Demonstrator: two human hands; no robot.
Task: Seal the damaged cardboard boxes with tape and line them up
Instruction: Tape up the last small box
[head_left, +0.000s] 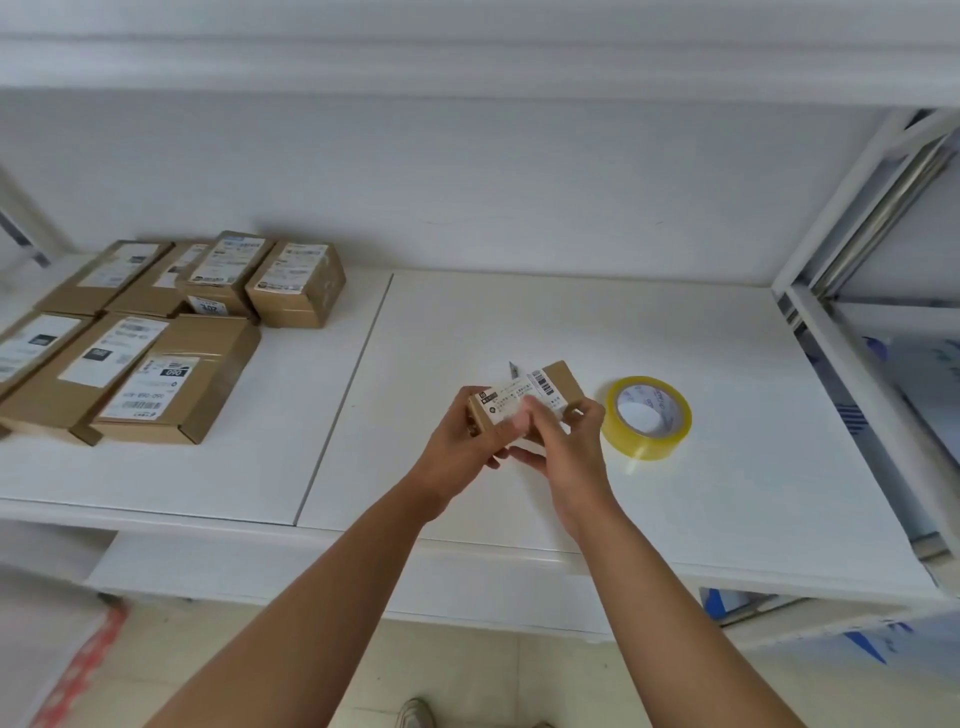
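We hold a small cardboard box (530, 402) in both hands above the white table (727, 493), a little right of its middle. Our left hand (460, 447) wraps the box's left end, its fingers clenched around the near and under sides. Our right hand (571, 447) grips the right end, its fingers (527, 418) pressed on the white shipping label that covers the top. Both hands are closed on the box, which is lifted clear of the surface and tilted slightly.

Just to the right of our right hand a roll of clear yellowish tape (648, 418) lies flat on the table, with a loose end trailing toward us. Behind the box a small grey blade-like thing (511, 370) pokes up; we cannot tell what it is.

Well apart, at the far left of the table, a group of labelled cardboard boxes (156, 332) sits packed together in two rough rows, some touching, one stacked on others at the back.
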